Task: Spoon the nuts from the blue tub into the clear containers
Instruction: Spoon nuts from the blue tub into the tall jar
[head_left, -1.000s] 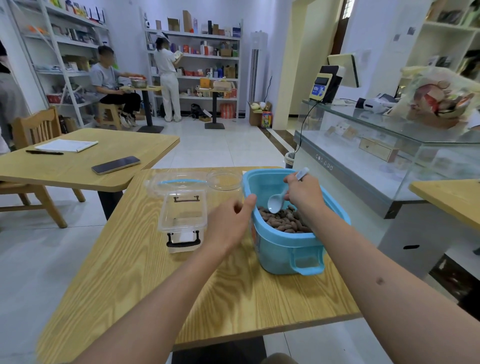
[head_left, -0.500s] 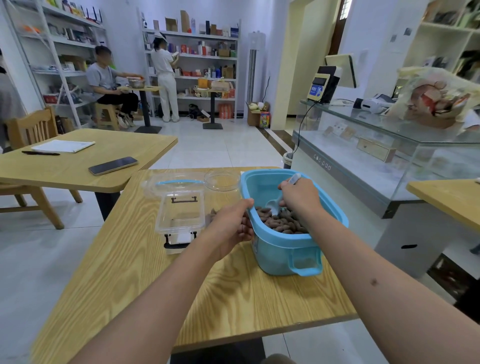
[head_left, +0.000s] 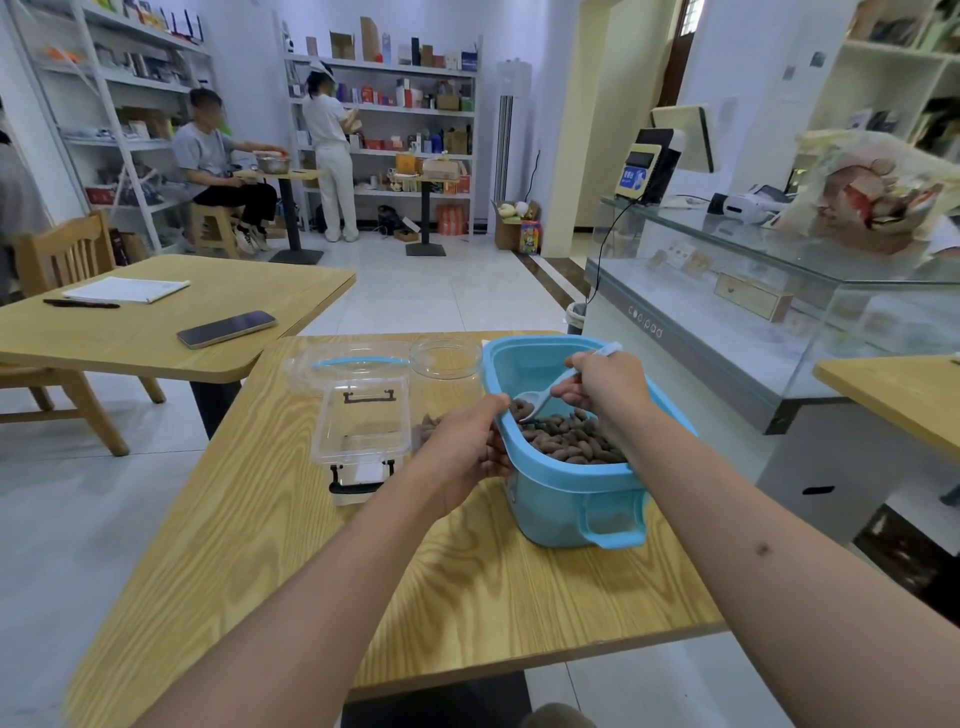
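Note:
A blue tub stands on the wooden table, partly filled with brown nuts. My right hand grips a white plastic spoon over the tub, its bowl carrying a few nuts near the tub's left rim. My left hand grips that left rim. Just left of the tub stands a round clear jar with some nuts at its bottom, partly hidden by my left hand. Further left sits a clear rectangular container with black latches.
A clear lid with a blue band lies behind the rectangular container. A second table to the left carries a phone, paper and a pen. A glass counter stands to the right. Two people are at the far shelves.
My right hand dipped the spoon into the nuts and has lifted it towards the tub's left rim with nuts on it. My left hand has closed on that rim.

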